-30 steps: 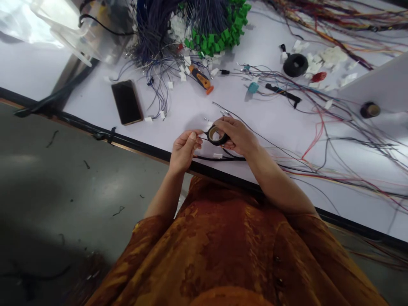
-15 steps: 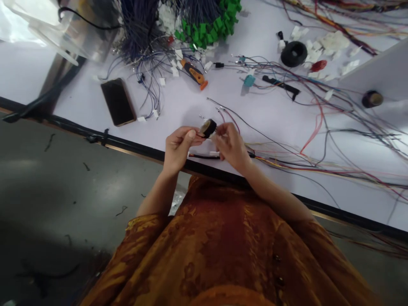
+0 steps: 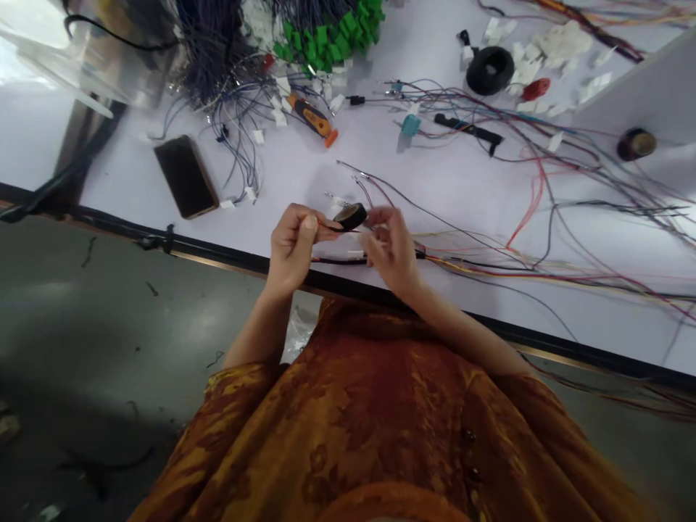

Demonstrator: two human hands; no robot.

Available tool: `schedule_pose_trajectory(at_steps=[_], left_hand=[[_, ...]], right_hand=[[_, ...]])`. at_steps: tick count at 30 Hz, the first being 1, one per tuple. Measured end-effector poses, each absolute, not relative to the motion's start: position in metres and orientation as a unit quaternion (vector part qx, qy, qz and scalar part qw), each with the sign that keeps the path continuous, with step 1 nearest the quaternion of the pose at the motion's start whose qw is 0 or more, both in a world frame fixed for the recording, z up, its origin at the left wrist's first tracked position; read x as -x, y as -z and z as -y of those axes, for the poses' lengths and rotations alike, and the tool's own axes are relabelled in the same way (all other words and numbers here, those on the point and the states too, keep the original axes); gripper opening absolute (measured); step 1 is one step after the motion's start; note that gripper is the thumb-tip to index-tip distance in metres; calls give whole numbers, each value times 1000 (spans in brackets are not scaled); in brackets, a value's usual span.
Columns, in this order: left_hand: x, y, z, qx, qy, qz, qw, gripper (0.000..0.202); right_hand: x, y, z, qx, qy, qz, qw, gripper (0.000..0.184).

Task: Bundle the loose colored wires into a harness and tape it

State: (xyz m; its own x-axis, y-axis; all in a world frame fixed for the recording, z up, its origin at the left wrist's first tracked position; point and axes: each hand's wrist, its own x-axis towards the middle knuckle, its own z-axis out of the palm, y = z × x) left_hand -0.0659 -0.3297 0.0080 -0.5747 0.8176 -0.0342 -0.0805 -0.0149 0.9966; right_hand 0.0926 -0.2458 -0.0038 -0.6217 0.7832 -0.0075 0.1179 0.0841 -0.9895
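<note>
My left hand is closed, thumb and fingers pinching thin wires above the table's front edge. A roll of black tape hangs tilted just beyond those fingertips, close against the wires. Curled fingers of my right hand meet the roll's right edge; their tips are slightly blurred. Below the hands a dark sleeved cable with a white label lies along the edge. Loose wire ends with metal terminals reach out on the table behind the roll.
A phone lies to the left. Farther back are an orange-and-black cutter, green connectors on bundled wires, a teal connector and a black tape roll. Long wires run off to the right.
The tape roll has turned from steeply tilted to flatter between my hands. My left hand keeps its pinch on the wires. The whole view has shifted slightly.
</note>
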Motion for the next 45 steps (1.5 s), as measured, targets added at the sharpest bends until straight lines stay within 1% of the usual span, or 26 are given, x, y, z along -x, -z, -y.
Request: schedule_pose_trajectory(at_steps=[2, 4, 5, 7, 9, 12, 13, 16, 18, 20, 22, 23, 24, 25, 26, 27, 29, 30, 31, 33, 36, 38, 40, 42, 44, 45], left_hand=[[62, -16, 333, -355, -626, -611, 330, 33], [60, -14, 334, -339, -636, -615, 322, 34], [60, -9, 333, -306, -652, -616, 321, 35], [62, 4, 330, -232, -684, -608, 330, 39], [65, 18, 327, -201, -694, -586, 365, 44], [65, 29, 324, -261, -659, -550, 443, 55], [62, 30, 324, -290, -642, -550, 448, 54], [54, 31, 320, -335, -609, -599, 398, 37], [48, 29, 316, -317, -610, -624, 371, 36], [44, 27, 313, -273, -633, -618, 377, 35], [40, 22, 312, -225, -659, -600, 393, 34], [37, 18, 313, -216, -669, -596, 389, 34], [34, 13, 315, -228, -671, -598, 374, 34], [32, 7, 318, -265, -663, -606, 352, 33], [29, 2, 321, -324, -642, -613, 328, 32], [26, -2, 324, -391, -614, -615, 302, 31], [22, -6, 327, -483, -575, -609, 257, 30], [21, -4, 326, -485, -581, -609, 237, 30], [21, -1, 324, -460, -602, -613, 224, 31], [23, 9, 316, -361, -652, -628, 225, 34], [26, 18, 308, -242, -676, -627, 300, 37], [25, 13, 309, -238, -674, -616, 332, 38], [20, 2, 313, -301, -654, -607, 337, 36], [15, -7, 316, -368, -635, -601, 316, 32], [13, -8, 314, -374, -644, -607, 276, 32], [13, -6, 310, -352, -657, -615, 256, 33]], right_hand=[[-77, 1, 230, 378, -691, 559, 260, 29], [-70, 3, 218, 387, -762, 470, 222, 27], [-71, 6, 215, 385, -780, 443, 217, 27], [-81, 14, 213, 374, -789, 426, 238, 33], [-92, 22, 214, 359, -785, 432, 260, 38], [-101, 29, 216, 346, -787, 442, 255, 38], [-101, 28, 216, 344, -787, 447, 250, 38], [-102, 23, 219, 345, -755, 498, 250, 37], [-110, 19, 227, 341, -680, 596, 258, 40], [-122, 17, 240, 316, -558, 727, 244, 40], [-134, 15, 252, 265, -455, 821, 219, 35], [-136, 13, 255, 243, -437, 838, 219, 30], [-136, 12, 255, 239, -448, 829, 236, 25], [-133, 9, 253, 251, -484, 795, 265, 21], [-128, 7, 248, 276, -539, 741, 290, 21], [-121, 5, 241, 306, -601, 673, 304, 25], [-108, 3, 226, 350, -705, 547, 285, 32], [-105, 5, 221, 357, -734, 512, 267, 33], [-105, 7, 220, 358, -741, 507, 255, 31], [-116, 13, 225, 348, -697, 572, 256, 29], [-140, 17, 244, 287, -573, 722, 263, 29], [-145, 14, 248, 283, -533, 746, 282, 26], [-136, 9, 240, 326, -556, 701, 304, 29], [-123, 9, 226, 365, -608, 640, 297, 32], [-119, 14, 216, 370, -628, 623, 286, 31], [-123, 18, 215, 366, -611, 638, 292, 32]])
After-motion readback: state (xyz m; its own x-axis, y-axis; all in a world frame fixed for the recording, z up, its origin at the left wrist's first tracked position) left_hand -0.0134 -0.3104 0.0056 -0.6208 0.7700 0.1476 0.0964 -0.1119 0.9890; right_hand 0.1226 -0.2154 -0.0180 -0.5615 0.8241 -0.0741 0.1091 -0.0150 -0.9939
